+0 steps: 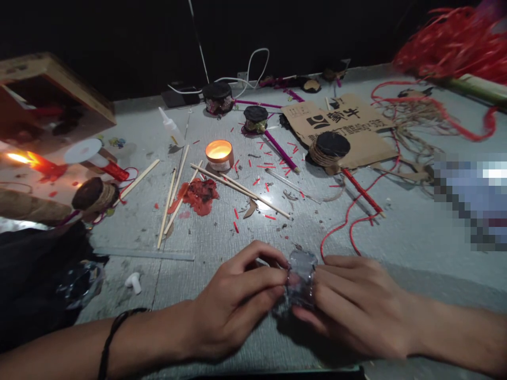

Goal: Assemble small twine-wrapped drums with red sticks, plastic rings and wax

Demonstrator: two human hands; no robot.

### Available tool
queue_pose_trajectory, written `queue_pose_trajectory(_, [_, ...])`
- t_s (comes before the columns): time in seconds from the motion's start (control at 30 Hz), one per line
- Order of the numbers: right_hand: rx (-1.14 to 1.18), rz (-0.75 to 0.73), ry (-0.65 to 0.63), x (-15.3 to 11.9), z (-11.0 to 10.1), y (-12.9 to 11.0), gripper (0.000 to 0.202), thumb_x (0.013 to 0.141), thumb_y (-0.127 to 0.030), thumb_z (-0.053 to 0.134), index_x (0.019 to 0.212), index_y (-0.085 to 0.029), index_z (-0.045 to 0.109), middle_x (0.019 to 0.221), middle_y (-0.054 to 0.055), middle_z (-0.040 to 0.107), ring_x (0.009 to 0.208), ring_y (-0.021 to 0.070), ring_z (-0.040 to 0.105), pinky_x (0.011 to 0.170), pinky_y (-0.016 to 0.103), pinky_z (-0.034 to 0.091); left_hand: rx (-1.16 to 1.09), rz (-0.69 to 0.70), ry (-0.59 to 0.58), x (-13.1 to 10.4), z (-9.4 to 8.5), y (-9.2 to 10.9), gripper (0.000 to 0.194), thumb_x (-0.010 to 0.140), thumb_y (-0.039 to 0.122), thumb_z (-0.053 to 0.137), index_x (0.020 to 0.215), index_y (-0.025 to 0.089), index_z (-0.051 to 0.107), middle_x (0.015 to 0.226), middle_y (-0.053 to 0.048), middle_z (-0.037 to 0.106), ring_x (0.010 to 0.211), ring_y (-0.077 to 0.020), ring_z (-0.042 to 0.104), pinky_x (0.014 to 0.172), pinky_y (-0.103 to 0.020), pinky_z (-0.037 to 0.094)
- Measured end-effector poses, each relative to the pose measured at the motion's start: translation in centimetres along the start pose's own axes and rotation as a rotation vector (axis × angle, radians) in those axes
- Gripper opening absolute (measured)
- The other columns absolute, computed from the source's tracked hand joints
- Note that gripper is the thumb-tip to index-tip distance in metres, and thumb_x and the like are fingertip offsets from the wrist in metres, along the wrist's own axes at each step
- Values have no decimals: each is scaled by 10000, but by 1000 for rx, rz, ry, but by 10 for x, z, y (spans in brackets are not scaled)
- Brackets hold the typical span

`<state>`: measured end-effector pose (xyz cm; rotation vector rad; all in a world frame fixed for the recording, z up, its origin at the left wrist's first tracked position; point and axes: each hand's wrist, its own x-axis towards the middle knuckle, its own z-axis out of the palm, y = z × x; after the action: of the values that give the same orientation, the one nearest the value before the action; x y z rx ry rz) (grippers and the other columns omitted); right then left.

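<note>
Between my two hands, near the table's front edge, is a small clear plastic ring [301, 272], like a short section of a bottle, with dark uneven rims. My left hand [241, 295] pinches its left rim, wearing a black cord on the wrist. On the opposite rim, the fingers of my right hand [356, 301] are closed, the thumb low beneath it. A red cord [336, 229] trails on the table just beyond my right hand. It lies by a red-wrapped stick [362, 191] beside a black-topped, twine-wound drum shape [329, 150].
A lit tin candle [219, 154] burns mid-table near wooden sticks [241, 190] and red wax [198, 196]. Another flame burns on a red candle [47, 168] at left. Behind are a cardboard piece [356, 126] and a glue bottle [170, 126]. Black cloth [35, 279] lies left.
</note>
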<state>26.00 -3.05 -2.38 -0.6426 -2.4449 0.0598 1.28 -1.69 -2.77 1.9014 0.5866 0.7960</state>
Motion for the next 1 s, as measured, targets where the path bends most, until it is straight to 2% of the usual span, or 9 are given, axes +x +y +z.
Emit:
queue_pose_trajectory(0.27, [-24,52,-120,-1,-2,-5,369,1180,-194,328,855,-227,498,650,-34,546,529,163,404,540,339,293,-5,-23,-32,2,-2,3,177,1089,135,540,1144,149,708,1171,-72,591,1046,-130,605,974,-221,537])
queue_pose_trajectory(0.43, [-14,41,-174,-4,-3,-6,367,1131,-144,305,843,-225,519,656,-6,584,539,188,441,556,360,306,27,2,-47,0,-1,2,166,1083,119,535,1093,131,701,1085,-52,543,931,-116,549,887,-204,525])
queue_pose_trajectory(0.67, [35,35,-246,-6,-2,-5,324,1067,-134,301,855,-220,531,668,11,601,529,195,456,545,365,332,46,37,-50,0,2,-1,149,1090,133,524,1027,145,659,1005,-36,529,902,-131,530,829,-220,499])
queue_pose_trajectory(1.0, [142,43,-226,-1,-2,2,428,1189,-248,289,852,-213,550,681,-5,609,546,170,474,551,342,365,11,33,-30,2,2,0,170,1106,177,527,1036,159,681,974,-31,543,880,-130,545,808,-224,504])
